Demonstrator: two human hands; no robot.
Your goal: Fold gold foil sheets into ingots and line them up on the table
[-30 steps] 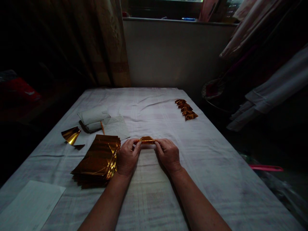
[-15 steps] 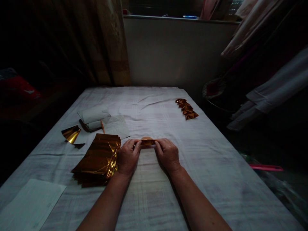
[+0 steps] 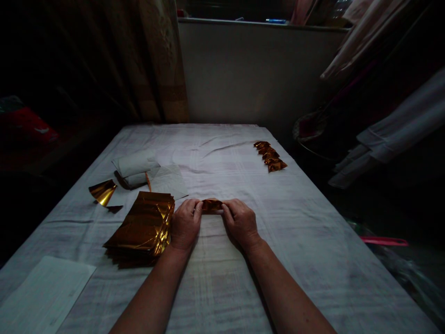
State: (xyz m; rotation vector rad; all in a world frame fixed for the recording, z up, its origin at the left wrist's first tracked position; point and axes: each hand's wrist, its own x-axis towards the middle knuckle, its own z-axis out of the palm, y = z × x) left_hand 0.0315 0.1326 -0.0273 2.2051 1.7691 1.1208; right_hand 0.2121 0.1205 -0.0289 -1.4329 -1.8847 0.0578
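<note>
A small folded piece of gold foil paper (image 3: 212, 205) lies on the white cloth between my two hands. My left hand (image 3: 185, 224) pinches its left end with curled fingers, and my right hand (image 3: 240, 223) pinches its right end the same way. A thick stack of gold foil sheets (image 3: 144, 227) rests just left of my left hand. A row of several finished folded gold pieces (image 3: 270, 157) lies at the far right of the cloth.
The table under the white cloth (image 3: 215, 287) fills the view. White folded papers (image 3: 137, 168) and a curled gold sheet (image 3: 102, 191) lie at the left. A pale sheet (image 3: 41, 297) sits at the near left corner. Hanging clothes (image 3: 389, 125) and a curtain (image 3: 153, 60) stand behind.
The gold piece between my fingers has been pressed flatter and narrower and now looks darker. Both hands have stayed in nearly the same place.
</note>
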